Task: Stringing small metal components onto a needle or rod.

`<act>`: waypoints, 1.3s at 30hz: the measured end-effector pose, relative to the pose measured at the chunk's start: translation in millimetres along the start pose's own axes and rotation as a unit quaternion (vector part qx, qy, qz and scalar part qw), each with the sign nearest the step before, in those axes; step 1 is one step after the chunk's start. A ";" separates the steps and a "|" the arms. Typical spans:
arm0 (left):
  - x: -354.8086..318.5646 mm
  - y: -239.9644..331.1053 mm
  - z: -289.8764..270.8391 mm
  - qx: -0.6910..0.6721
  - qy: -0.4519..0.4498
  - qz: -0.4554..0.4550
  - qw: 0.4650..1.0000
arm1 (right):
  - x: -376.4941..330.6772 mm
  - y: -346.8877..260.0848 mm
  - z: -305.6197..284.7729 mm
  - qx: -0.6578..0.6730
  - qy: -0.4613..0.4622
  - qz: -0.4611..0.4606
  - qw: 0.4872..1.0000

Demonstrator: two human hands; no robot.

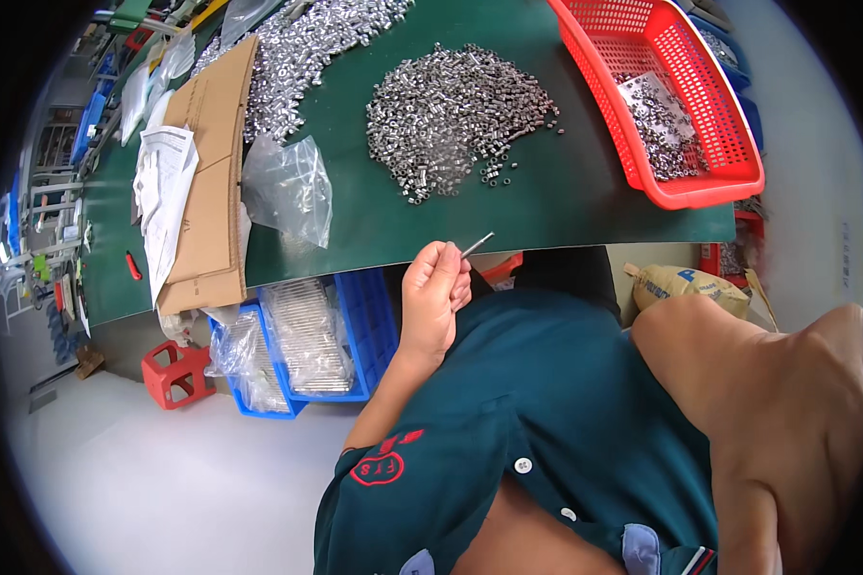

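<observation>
My left hand (436,292) is just in front of the table's near edge, closed in a pinch. Between its thumb and fingers is a thin metal rod (478,245), its tip pointing up and to the right. My right arm (710,355) is bent up close to the camera at the lower right. The right hand's fingers cannot be made out there. Beyond the left hand, a heap of small metal sleeves (451,115) lies on the green table (547,211), with a few loose ones at its right side.
A red plastic basket (633,144) with small metal parts stands at the right edge. Left are shiny metal parts (307,57), a clear bag (292,187), cardboard (206,182) and papers (168,192). Below sit blue bins (369,326), a red stool (177,374) and a yellowish sack (690,290).
</observation>
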State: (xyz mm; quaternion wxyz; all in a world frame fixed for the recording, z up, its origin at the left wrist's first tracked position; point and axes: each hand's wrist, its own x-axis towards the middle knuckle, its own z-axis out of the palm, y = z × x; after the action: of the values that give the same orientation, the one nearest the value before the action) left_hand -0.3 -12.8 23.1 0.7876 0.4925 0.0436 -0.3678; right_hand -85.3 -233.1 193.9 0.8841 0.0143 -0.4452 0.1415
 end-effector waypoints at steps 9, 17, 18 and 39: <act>0.4 0.6 -3.8 -0.004 0.012 0.008 1.000 | -44.4 -15.4 43.7 0.064 0.006 -0.002 0.998; 4.7 -1.8 -8.5 0.005 0.012 0.007 1.000 | -40.3 10.0 -87.2 -0.610 0.491 0.104 0.613; 4.8 -1.9 -7.6 0.000 0.008 0.008 1.000 | -68.5 8.2 -113.2 -0.762 0.443 0.134 0.453; 6.2 -1.1 -3.9 -0.009 0.006 0.013 1.000 | -89.6 30.6 -146.4 -0.599 0.540 0.197 0.557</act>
State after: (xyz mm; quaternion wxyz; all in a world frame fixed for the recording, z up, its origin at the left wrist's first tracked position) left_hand 4.7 -13.2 17.6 0.7967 0.4879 0.0452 -0.3539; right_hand -29.2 -202.9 31.6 0.7133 -0.6862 0.1423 -0.0061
